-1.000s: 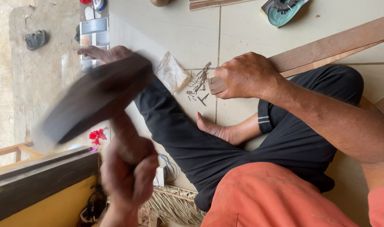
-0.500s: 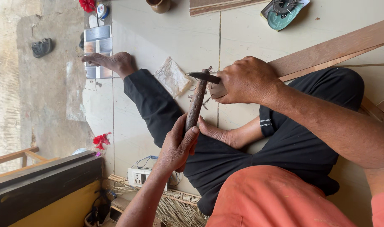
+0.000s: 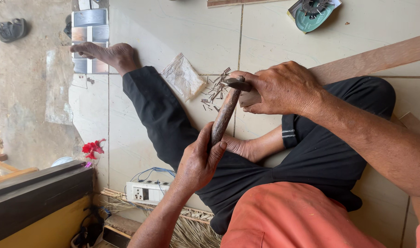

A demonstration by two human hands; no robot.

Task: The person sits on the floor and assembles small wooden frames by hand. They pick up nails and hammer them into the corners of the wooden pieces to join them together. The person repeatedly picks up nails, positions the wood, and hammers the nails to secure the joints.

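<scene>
Hammer (image 3: 224, 112): at frame centre, running from my lower hand up to my upper hand; its dark metal head sits at the fingertips of the upper hand, just above the end of the wooden strip.
Left hand (image 3: 198, 160): lower centre, my fingers wrapped tight round the bottom of the hammer's handle.
Right hand (image 3: 281, 87): upper centre-right, fingers curled down and pressing on the end of the wooden strip, right beside the hammer head; I cannot tell whether a nail is pinched under my fingertips.
Wooden strip (image 3: 375, 57): a long, flat, reddish-brown board with straight edges, slanting from under my right hand to the upper right edge.
Handle: round, worn brown wood, rough and darkened.
Nails (image 3: 214, 92): small thin metal pins scattered loose on the floor, just left of the hammer head.
Plastic bag (image 3: 182, 76): crumpled, clear, greyish, lying upper centre-left beside the nails.
Floor (image 3: 173, 27): smooth pale glazed tiles with dark joints.
My legs: black cloth trousers, one leg stretched to the upper left, bare foot (image 3: 104, 53) at the tile edge.
</scene>
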